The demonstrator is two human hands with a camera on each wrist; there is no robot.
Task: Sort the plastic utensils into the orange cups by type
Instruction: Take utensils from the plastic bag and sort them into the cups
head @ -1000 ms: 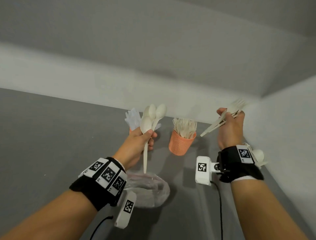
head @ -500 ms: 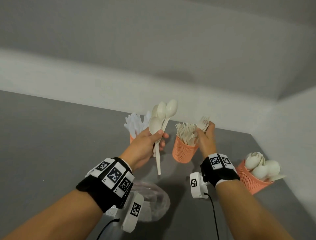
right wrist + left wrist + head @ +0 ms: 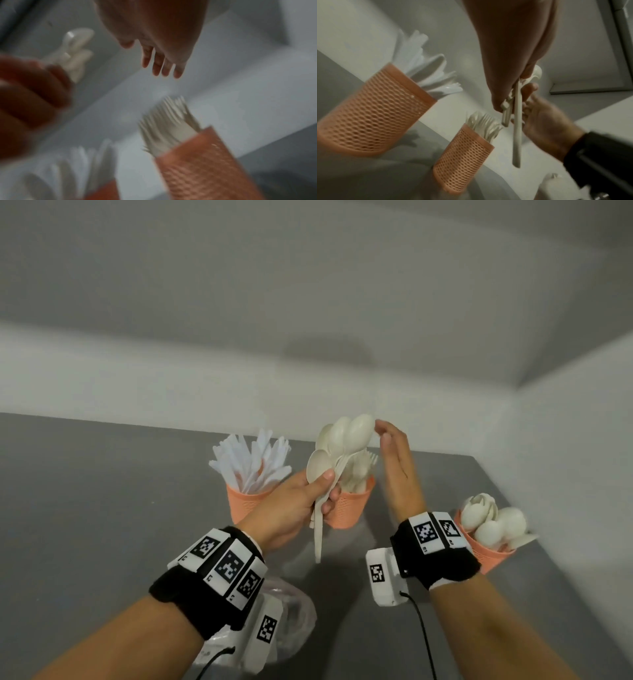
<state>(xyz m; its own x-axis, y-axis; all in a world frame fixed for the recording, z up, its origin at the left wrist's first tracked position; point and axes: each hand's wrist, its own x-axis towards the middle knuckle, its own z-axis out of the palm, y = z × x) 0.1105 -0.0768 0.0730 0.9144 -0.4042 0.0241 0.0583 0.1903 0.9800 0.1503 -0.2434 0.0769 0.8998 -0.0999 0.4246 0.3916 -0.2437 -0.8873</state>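
Both hands are up over the bench. My left hand (image 3: 294, 501) grips a bunch of spoons (image 3: 342, 440); my right hand (image 3: 394, 460) is flat and empty, fingertips by the spoon bowls. Knives, forks and spoons already stand in three orange cups. I think only this bunch is left. Only the head view shows the spoon cup (image 3: 486, 556).

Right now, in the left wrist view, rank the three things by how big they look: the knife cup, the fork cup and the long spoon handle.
1. Knife cup, largest, though it sits nearest the camera, which inflates it.
2. Fork cup, probably the same true size.
3. Spoon handle, thinnest, held by the left hand.
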